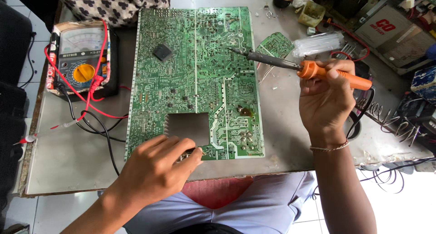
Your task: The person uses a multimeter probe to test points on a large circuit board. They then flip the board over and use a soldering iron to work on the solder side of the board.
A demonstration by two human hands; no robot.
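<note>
Green circuit board [195,79] lies mid-frame on a grey table [68,157]. Its lower edge is pinched by the left hand [156,168]; an orange soldering iron [299,68] is gripped by the right hand [324,100], tip over the board's upper right. Nearby tracks could be scorched if the tip slipped.

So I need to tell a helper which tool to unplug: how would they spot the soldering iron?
Find the large green circuit board lying flat on the grey table. At its right edge, the right hand holds the soldering iron. It is the only tool with an orange handle and a dark metal tip over the board.
</note>
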